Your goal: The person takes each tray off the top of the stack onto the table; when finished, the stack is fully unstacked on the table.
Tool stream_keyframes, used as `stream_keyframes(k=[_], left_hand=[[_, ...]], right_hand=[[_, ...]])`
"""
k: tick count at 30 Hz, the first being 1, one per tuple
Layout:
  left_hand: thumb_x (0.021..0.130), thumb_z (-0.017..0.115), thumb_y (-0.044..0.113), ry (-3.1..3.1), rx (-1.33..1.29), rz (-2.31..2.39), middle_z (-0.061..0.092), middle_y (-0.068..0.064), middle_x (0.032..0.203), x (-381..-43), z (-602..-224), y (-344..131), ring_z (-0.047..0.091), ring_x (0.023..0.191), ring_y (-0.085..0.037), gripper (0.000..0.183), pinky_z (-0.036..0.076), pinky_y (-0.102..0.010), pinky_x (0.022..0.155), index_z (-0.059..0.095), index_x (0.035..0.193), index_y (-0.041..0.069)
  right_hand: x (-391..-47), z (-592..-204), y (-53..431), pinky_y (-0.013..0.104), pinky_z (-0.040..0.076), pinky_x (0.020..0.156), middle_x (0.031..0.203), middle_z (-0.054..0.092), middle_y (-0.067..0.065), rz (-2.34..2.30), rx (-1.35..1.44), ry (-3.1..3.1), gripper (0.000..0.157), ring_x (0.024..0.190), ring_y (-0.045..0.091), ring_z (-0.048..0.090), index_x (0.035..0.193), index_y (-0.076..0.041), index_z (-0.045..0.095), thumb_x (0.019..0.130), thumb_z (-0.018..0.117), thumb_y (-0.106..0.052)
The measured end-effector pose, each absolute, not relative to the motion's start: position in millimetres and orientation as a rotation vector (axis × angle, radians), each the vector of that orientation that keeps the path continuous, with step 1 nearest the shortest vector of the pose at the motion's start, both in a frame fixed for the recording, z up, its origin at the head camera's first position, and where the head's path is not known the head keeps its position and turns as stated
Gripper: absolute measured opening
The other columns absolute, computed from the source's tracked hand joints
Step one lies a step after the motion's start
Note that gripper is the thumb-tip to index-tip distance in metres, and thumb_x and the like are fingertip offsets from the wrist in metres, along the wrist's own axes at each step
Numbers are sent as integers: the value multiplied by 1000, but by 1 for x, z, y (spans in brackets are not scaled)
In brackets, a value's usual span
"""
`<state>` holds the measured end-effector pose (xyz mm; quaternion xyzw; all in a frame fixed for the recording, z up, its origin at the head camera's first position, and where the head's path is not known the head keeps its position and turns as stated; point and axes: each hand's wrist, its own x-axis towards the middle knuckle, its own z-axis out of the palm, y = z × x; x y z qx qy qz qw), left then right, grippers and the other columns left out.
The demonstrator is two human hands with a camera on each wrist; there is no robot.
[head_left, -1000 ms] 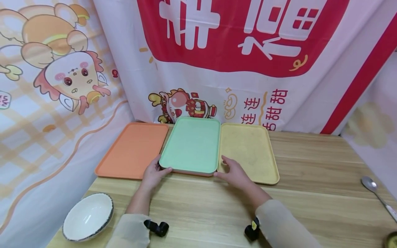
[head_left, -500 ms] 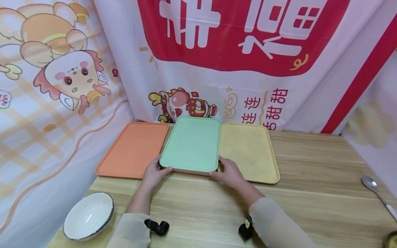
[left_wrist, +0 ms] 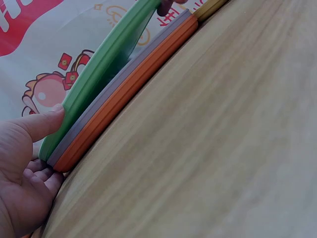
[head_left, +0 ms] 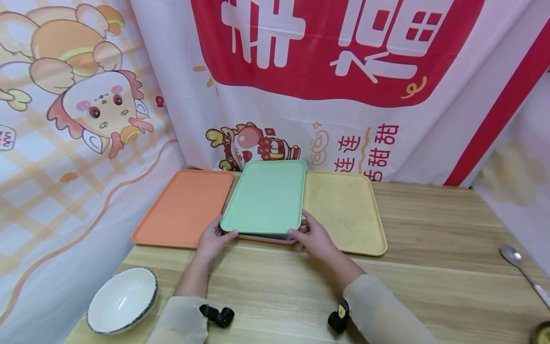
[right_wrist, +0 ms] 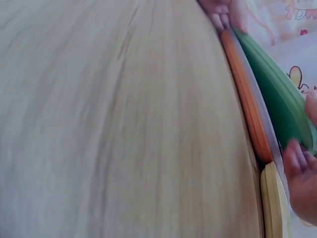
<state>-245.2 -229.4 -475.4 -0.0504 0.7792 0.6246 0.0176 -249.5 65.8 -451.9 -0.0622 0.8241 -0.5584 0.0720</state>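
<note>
A light green tray [head_left: 266, 196] tops a stack in the middle of the table, its right front corner raised. My right hand [head_left: 315, 239] grips that corner, thumb on the rim and fingers underneath. At the left front corner my left hand [head_left: 212, 241] holds the green tray, thumb against its rim, other fingers curled low beside the stack. In the left wrist view a greyish-purple tray [left_wrist: 116, 82] and an orange tray [left_wrist: 130, 94] lie beneath, with a wedge-shaped gap under the green one.
Another orange tray [head_left: 185, 210] lies left of the stack and a yellow tray [head_left: 345, 212] right of it. A white bowl [head_left: 122, 301] stands front left. At the far right are a spoon [head_left: 513, 258] and a partly cut-off round object [head_left: 542, 333]. A printed curtain [head_left: 275, 110] hangs behind.
My right hand has moved left onto the green tray's right front corner, gripped it and lifted it off the tray beneath. The left hand stays at its corner.
</note>
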Motion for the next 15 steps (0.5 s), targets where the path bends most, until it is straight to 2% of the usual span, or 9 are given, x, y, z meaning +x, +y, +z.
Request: stream_keyframes(k=[5,10,15], left_hand=[[90,71,13,2425,-164,1950,17,-26,161,-244,-475,-230,18,150,-38,86,22,-45,124,16,155,-1],[89,71,13,2411,-166,1968,17,-25,161,-244,-475,-229,18,150,-37,87,23,-45,124,16,156,0],[89,72,14,2438,-155,1955,19,-26,160,-244,-476,-229,20,149,-38,87,24,-46,123,17,155,-2]], right_hand=[[-249,-451,60,42,54,101,143,48,29,-1960,-104,2156,81,114,33,65,158,-11,12,95,64,-17],[-251,-452,57,40,55,99,140,46,34,-2102,-69,1943,82,105,29,68,159,-17,5,97,57,-5],[-250,-450,55,38,56,97,141,44,34,-2181,-33,1861,81,101,21,65,159,-18,5,97,53,3]])
